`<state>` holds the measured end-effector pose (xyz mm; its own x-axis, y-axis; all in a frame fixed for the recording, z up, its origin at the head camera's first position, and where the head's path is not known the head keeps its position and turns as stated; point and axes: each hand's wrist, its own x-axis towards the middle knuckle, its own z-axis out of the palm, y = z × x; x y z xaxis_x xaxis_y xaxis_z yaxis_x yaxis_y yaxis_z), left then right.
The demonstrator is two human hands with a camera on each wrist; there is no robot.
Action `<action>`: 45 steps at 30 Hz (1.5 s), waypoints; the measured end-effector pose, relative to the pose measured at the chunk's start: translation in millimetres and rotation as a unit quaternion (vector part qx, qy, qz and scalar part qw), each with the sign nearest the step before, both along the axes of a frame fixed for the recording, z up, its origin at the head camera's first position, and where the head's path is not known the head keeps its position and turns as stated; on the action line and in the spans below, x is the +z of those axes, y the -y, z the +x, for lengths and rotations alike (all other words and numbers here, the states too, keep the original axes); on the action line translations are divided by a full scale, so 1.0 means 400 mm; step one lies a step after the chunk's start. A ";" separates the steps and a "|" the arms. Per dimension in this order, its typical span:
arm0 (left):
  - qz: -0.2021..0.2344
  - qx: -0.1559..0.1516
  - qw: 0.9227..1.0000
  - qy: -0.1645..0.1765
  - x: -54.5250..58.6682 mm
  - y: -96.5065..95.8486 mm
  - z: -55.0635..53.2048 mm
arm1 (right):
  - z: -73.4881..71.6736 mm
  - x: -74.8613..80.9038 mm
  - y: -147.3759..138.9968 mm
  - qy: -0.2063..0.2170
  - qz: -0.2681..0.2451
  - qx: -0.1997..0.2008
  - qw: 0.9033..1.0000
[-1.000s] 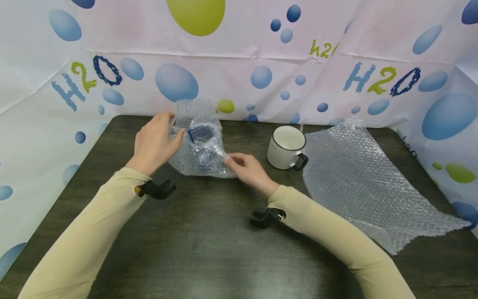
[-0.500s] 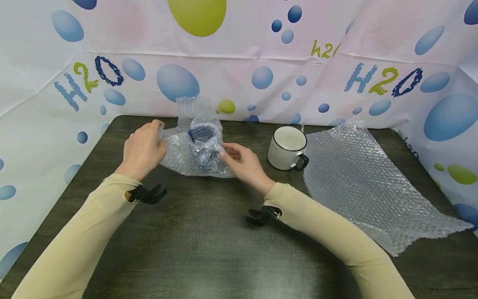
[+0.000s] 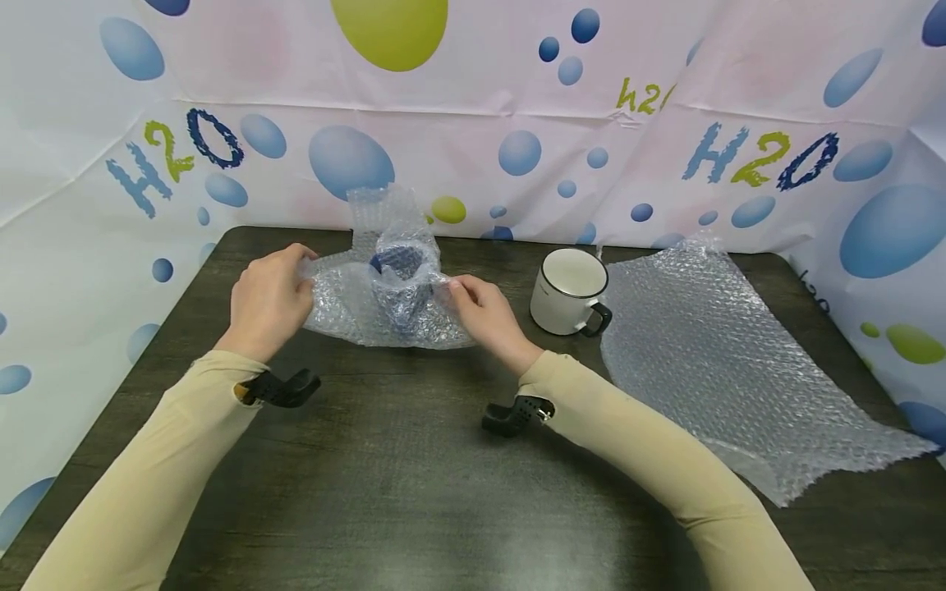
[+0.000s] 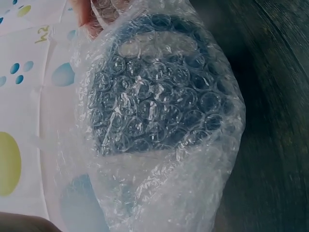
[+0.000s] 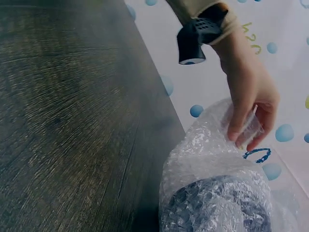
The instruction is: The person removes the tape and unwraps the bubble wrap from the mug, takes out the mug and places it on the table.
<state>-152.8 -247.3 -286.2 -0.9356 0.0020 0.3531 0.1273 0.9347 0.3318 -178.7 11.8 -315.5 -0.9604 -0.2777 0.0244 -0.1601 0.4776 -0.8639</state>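
Note:
A blue mug (image 3: 400, 261) stands toward the back of the table, with a sheet of bubble wrap (image 3: 343, 308) drawn around it. Its blue body shows blurred through the bubbles in the left wrist view. My left hand (image 3: 268, 302) pinches the wrap's left end and holds it out to the side, as the right wrist view also shows. On the other side, my right hand (image 3: 489, 318) pinches the wrap close against the mug's right. One flap of the wrap sticks up behind the mug.
Right of my right hand is a white enamel mug (image 3: 569, 291) with a black rim and handle. A second bubble wrap sheet (image 3: 724, 353) lies flat on the dark wooden table (image 3: 414, 460). A printed curtain (image 3: 473, 98) hangs behind the table's back edge.
My left hand has moved left and slightly down, pulling the wrap's left end outward. My right hand has shifted slightly upward along the wrap. The white mug and flat sheet stay put.

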 end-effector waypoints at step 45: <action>-0.046 0.105 0.991 0.065 -0.008 0.114 0.030 | -0.046 -0.044 -0.033 0.238 -0.190 -0.067 0.950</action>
<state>-140.8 -292.8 -289.5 -0.9565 -0.1715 0.2360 -0.1122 0.9630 0.2448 -197.0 25.1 -333.1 -0.9135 -0.2101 -0.3485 0.3332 0.1055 -0.9369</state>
